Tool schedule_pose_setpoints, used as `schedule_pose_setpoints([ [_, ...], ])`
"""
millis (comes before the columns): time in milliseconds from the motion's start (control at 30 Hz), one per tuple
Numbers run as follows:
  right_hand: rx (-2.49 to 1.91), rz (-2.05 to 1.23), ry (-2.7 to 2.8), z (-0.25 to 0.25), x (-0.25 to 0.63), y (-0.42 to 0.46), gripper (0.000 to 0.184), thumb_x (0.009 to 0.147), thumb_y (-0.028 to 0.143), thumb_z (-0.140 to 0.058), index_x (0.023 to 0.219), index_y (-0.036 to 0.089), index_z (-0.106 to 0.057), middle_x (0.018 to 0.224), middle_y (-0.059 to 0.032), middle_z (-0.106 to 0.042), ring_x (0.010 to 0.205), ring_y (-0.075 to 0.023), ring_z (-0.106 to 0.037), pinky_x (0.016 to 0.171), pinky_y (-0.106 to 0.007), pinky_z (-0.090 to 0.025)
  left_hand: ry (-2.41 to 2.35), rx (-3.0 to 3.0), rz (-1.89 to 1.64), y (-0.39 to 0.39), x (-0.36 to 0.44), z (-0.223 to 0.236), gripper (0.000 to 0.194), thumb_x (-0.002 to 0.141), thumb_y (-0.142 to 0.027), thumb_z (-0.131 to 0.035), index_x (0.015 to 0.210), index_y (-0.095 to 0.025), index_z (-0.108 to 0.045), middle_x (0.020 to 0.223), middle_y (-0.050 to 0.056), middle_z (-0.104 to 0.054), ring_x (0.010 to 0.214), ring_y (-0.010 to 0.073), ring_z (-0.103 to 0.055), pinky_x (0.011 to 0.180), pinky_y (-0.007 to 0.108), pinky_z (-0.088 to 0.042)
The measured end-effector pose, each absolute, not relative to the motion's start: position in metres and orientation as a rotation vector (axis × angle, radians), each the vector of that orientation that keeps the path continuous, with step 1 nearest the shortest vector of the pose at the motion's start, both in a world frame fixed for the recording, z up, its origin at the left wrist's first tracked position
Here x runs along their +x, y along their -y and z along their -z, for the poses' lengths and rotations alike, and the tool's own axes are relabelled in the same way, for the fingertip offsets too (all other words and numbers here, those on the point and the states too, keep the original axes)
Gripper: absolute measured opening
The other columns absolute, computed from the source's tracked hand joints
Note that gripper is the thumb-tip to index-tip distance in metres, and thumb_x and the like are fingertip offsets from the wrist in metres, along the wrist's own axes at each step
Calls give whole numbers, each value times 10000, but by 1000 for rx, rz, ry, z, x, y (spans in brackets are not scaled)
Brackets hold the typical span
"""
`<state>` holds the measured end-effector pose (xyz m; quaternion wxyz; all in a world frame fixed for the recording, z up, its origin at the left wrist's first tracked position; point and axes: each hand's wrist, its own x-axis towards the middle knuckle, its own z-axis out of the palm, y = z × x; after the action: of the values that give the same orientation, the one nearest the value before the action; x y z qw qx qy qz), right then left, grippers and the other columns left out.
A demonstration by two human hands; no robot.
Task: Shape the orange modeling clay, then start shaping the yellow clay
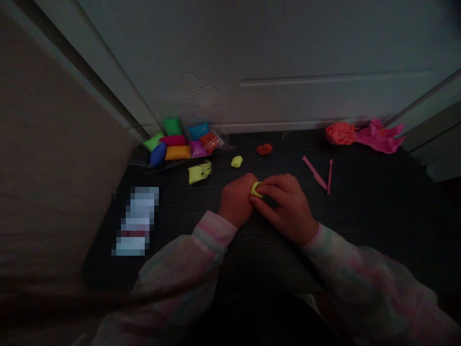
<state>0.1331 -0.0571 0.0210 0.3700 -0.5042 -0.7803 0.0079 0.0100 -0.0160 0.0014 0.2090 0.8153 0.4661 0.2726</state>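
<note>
Between my two hands, above the dark table, is a thin curved piece of yellow modelling clay [256, 189]. My left hand [238, 199] is closed in a fist, with the clay at its thumb side. The thumb and fingers of my right hand [290, 206] pinch the clay's right side. Part of the clay is hidden by the fingers. Just beyond my hands lie a small yellow clay lump [236, 162] and a flattened red-orange clay piece [264, 149]. An opened yellow clay packet [200, 172] rests to the left of the lump.
A clear bag of several coloured clay packets [178, 153] sits at the back left. A blurred-out phone-like rectangle [137, 221] lies at the left. Two pink modelling tools [316, 174] are on the right, near crumpled orange and pink items [380, 137]. A white panel [288, 57] rises behind.
</note>
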Motion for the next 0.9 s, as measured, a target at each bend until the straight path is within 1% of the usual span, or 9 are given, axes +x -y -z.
schedule_pose_setpoints([
  [100, -1319, -34, 1969, -20, 132, 57, 92, 744, 281, -534, 755, 201, -580, 780, -35, -584, 734, -170, -506, 642, -337, -380, -1285, 2321, -741, 16, 10, -2, 112, 761, -221, -378, 658, -191, -413, 613, -21, -473, 578, 109, -448, 551, 231, -322],
  [300, -1305, -46, 1950, -20, 130, 58, 75, 752, 234, -515, 725, 201, -577, 769, -33, -584, 727, -165, -507, 635, -332, -379, -1322, 2388, -717, 17, 10, -3, 97, 756, -209, -392, 670, -187, -430, 620, -9, -488, 592, 118, -459, 562, 240, -325],
  [367, -1308, -54, 1966, -21, 132, 57, 84, 753, 250, -519, 747, 198, -584, 779, -36, -586, 735, -167, -506, 642, -335, -377, -1328, 2372, -723, 17, 10, -4, 101, 758, -218, -393, 666, -187, -424, 613, -14, -484, 584, 115, -456, 551, 236, -320],
  [500, -1291, -22, 2030, -20, 136, 55, 159, 730, 310, -551, 828, 193, -596, 816, -44, -589, 751, -178, -502, 639, -337, -367, -1333, 2285, -732, 15, 9, -3, 115, 758, -237, -391, 655, -189, -402, 600, -26, -470, 565, 105, -448, 528, 224, -312],
  [667, -1298, 19, 2092, -19, 138, 54, 114, 754, 263, -517, 814, 207, -597, 824, -30, -598, 732, -170, -485, 639, -335, -351, -1285, 2263, -749, 14, 9, -1, 105, 732, -190, -393, 628, -190, -384, 597, -34, -452, 566, 100, -438, 535, 223, -306],
  [833, -1291, 24, 2093, -19, 136, 56, 115, 755, 258, -513, 824, 203, -586, 830, -36, -591, 728, -172, -485, 645, -342, -360, -1269, 2205, -772, 15, 9, -2, 102, 725, -184, -396, 624, -189, -384, 601, -35, -441, 576, 99, -429, 552, 228, -309],
  [900, -1285, 0, 2066, -20, 137, 57, 150, 740, 281, -535, 867, 211, -575, 837, -38, -579, 749, -181, -494, 661, -351, -377, -1277, 2111, -804, 14, 9, -3, 90, 711, -180, -416, 626, -189, -387, 596, -42, -434, 572, 93, -419, 553, 226, -308],
])
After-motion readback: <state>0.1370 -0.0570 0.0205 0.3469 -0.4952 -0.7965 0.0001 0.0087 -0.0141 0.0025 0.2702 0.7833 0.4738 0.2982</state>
